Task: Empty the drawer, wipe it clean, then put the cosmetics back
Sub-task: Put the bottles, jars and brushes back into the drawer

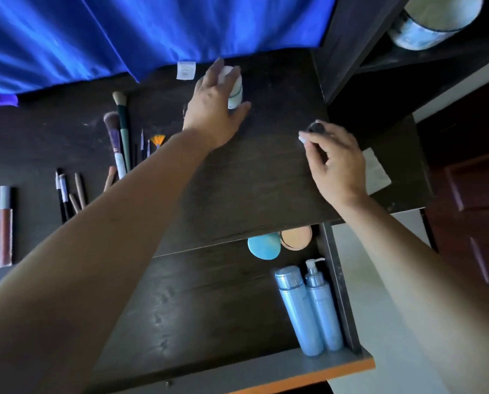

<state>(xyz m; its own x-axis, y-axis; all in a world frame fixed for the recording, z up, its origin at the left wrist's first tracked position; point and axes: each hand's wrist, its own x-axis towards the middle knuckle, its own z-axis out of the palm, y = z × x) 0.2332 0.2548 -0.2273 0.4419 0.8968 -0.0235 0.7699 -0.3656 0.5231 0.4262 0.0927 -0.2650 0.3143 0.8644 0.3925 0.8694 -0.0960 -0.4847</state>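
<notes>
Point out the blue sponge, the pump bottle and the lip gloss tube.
blue sponge (263, 247): head view, middle of its visible rounded face, in the drawer.
pump bottle (322, 311): head view, mid-body, lying in the drawer.
lip gloss tube (5, 231): head view, reddish lower body, on the desk.

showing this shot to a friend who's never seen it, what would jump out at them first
Two bare arms reach over a dark desk top: the left hand grips a white bottle at the back, near a bright blue cloth, and the right hand holds a small dark-capped item at the right. Below, the open drawer holds two pale blue bottles along its right wall, and makeup brushes lie on the left.
</notes>
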